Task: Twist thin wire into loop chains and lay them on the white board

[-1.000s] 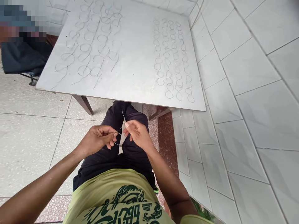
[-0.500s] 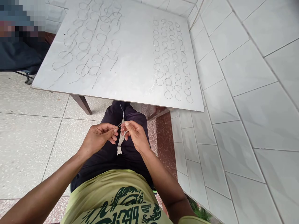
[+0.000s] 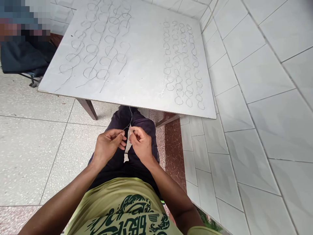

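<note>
My left hand (image 3: 108,144) and my right hand (image 3: 140,142) are held close together above my lap, just below the near edge of the white board (image 3: 143,68). Both pinch a thin pale thread (image 3: 129,121) whose free end rises toward the board's edge. The fingertips of the two hands nearly touch. On the board lie rows of thread loops: larger loops (image 3: 97,49) on the left half and smaller, tighter loops (image 3: 182,62) on the right half.
The board rests on dark wooden legs (image 3: 88,108). A white tiled wall (image 3: 256,98) runs along my right side. Speckled floor tiles (image 3: 31,140) spread to the left. A person in dark clothes (image 3: 23,55) sits at the far left.
My hands have drawn closer together, and the small loop of thread between them has closed. The view has shifted slightly.
</note>
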The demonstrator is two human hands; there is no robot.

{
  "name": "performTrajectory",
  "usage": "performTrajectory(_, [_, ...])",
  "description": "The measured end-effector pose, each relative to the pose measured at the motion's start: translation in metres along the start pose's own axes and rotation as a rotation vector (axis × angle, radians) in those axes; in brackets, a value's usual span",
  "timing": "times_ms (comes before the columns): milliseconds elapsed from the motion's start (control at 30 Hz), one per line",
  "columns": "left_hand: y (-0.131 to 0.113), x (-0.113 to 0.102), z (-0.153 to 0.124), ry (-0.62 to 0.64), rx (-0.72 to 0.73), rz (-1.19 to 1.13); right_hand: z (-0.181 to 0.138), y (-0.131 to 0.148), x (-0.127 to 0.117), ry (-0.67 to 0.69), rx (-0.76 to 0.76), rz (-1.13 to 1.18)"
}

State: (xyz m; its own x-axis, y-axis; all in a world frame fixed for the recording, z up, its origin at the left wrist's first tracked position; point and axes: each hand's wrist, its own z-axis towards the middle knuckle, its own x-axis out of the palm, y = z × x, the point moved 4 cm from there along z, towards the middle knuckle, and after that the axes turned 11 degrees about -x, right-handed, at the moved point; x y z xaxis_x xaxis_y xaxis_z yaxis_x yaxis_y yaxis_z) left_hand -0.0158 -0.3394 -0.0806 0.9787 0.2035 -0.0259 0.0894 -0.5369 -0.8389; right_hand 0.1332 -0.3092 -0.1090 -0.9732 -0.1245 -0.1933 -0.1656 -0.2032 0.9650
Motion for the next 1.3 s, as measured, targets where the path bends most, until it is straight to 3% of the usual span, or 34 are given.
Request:
performTrajectory(233, [0.004,0.004,0.007,-0.026,0.064,0.012,0.0,0.003,0.0,0.03,-0.131,-0.128])
performTrajectory(633, [0.004,0.006,0.011,0.171,-0.006,-0.105,-0.002,0.007,-0.007,0.038,-0.216,-0.16])
performTrajectory(700, [0.005,0.006,0.01,0.159,0.003,-0.117,-0.003,0.007,-0.007,0.053,-0.166,-0.099])
performTrajectory(833, [0.006,0.005,0.007,0.154,0.014,-0.103,-0.004,0.0,-0.004,0.051,0.078,0.217])
performTrajectory(967, [0.005,0.002,0.005,0.246,-0.017,-0.066,-0.004,-0.005,-0.002,0.029,0.229,0.542])
performTrajectory(1100, [0.004,-0.003,0.004,0.399,-0.117,-0.067,-0.005,-0.005,-0.002,0.108,0.298,0.726])
performTrajectory(1300, [0.0,-0.01,0.001,0.565,-0.206,0.035,-0.01,-0.003,-0.003,0.244,0.285,0.821])
